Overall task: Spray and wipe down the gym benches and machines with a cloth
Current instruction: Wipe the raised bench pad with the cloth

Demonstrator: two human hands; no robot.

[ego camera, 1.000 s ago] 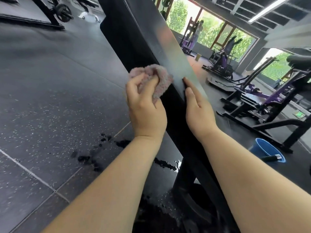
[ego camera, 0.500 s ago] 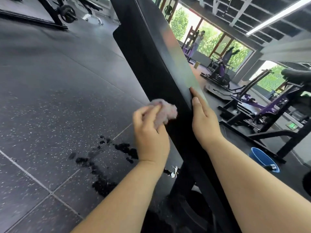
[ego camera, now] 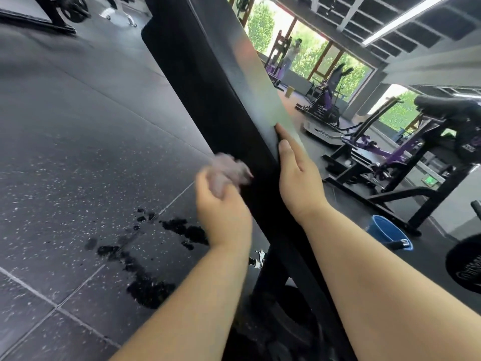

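From my head camera, my left hand point(ego camera: 223, 212) had slid the cloth point(ego camera: 229, 170) lower along the dark side face of the bench pad point(ego camera: 208, 87) than a second before. My fingers were curled round the cloth and pressed it against the pad near its lower end. My right hand point(ego camera: 299, 183) had kept its place, lying flat with straight fingers along the pad's upper edge.

The cloth was smeared by motion, so I could not make out its folds. The pad's top end ran out of frame. Wet patches point(ego camera: 145, 282) darkened the floor point(ego camera: 78, 152) below my left forearm. A blue bucket point(ego camera: 387, 230) stood beyond my right arm. White lettering on a weight plate point(ego camera: 468, 267) at the right edge was cut off and unreadable.
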